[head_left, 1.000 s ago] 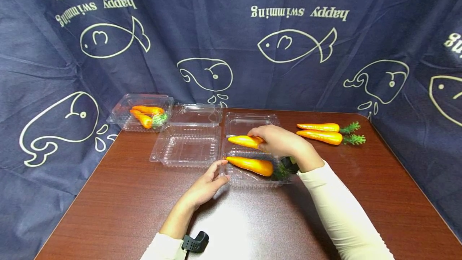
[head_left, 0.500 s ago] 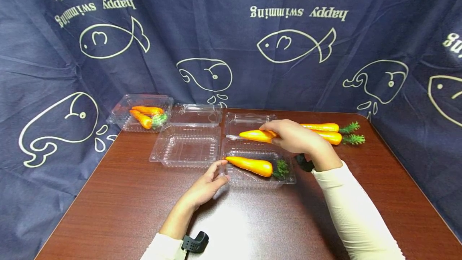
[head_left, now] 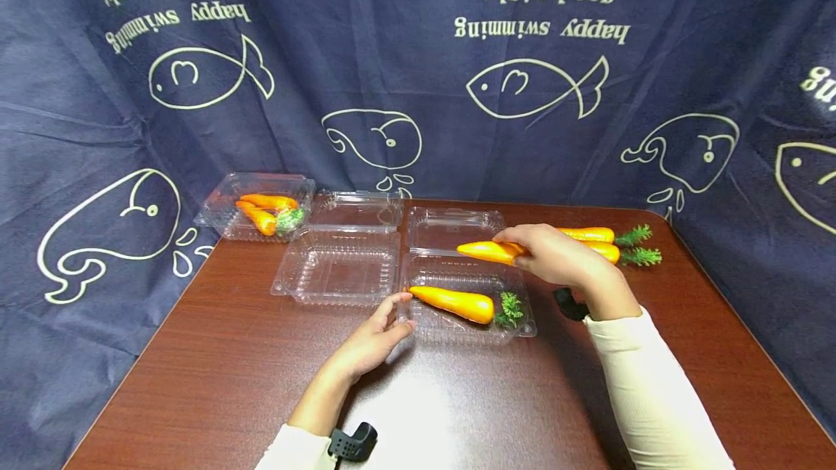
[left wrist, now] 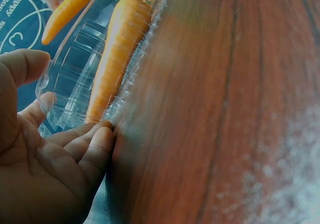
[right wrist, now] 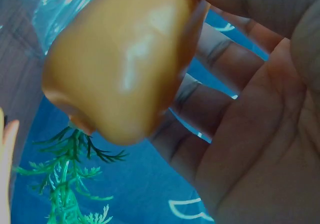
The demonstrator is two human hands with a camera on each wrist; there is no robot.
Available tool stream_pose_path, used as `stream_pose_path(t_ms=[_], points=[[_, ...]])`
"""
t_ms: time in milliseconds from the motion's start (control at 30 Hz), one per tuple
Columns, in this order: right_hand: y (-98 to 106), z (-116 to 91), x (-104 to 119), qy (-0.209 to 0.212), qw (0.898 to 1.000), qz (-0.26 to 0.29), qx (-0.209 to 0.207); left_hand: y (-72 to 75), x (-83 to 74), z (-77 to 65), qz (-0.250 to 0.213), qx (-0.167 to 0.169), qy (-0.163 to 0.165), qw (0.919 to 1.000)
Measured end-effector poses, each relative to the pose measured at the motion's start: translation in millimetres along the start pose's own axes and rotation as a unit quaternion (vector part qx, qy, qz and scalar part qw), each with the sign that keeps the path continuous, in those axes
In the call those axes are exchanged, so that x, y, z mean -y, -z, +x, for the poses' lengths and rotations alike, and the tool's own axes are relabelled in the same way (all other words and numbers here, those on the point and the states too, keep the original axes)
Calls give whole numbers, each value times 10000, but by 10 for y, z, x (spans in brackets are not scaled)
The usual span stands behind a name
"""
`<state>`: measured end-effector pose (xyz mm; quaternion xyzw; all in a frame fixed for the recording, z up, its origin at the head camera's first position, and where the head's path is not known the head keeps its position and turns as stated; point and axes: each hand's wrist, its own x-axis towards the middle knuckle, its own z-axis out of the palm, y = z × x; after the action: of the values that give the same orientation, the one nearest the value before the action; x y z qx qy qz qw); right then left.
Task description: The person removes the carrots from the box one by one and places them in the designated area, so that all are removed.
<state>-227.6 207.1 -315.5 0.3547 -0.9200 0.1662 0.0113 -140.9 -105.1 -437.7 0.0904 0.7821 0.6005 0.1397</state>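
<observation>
My right hand [head_left: 555, 256] grips a glossy orange toy carrot [head_left: 482, 251], its tip pointing left, above the right-hand open clear plastic box [head_left: 522, 285]. Up close in the right wrist view, the carrot's thick end [right wrist: 120, 69] lies against my thumb and fingers, with green plastic leaves [right wrist: 65, 184] beside it in that view. Another toy carrot [head_left: 453, 303] lies in this box, leaves to the right. My left hand [head_left: 369, 343] touches the box's left end, fingers fairly straight; in the left wrist view, the fingertips [left wrist: 102, 126] rest right at the plastic wall.
A second open clear box [head_left: 333, 267] stands to the left. Further left, a closed clear box [head_left: 218, 201] contains orange toy carrots [head_left: 257, 217]. Two more toy carrots [head_left: 591, 235] lie at the table's back right, partly behind my right hand. A blue curtain [head_left: 418, 78] hangs behind the table.
My right hand has moved to the right with the toy carrot, uncovering the leaves of the carrot in the box. My left hand stays at the box's end.
</observation>
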Motion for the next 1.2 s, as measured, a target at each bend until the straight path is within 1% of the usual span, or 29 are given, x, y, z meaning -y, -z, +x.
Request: stream_pose_path(t_ms=[267,433,667,800,933,1067,1100,1200], points=[[3,-76,-188,-493,9977,441,156,0,1,8,-72,19,-52,10000],[14,-100,-282,-578,9945,820,313,9,-4,3,-16,9,-39,10000],[-9,-200,-440,-734,9903,1107,421,12,18,14,14,33,-85,10000],[12,-307,-545,-1030,9842,1384,401,9,19,22,2,60,-137,9999],[22,-410,-680,-1218,9781,1648,377,9,16,25,25,37,-115,9999],[-18,-490,-826,-1395,9746,1688,460,19,23,12,3,64,-36,10000],[-27,-505,-858,-1446,9749,1622,497,21,26,10,6,65,-27,10000],[-31,-527,-950,-1397,9793,1336,600,22,31,14,-10,69,-42,10000]])
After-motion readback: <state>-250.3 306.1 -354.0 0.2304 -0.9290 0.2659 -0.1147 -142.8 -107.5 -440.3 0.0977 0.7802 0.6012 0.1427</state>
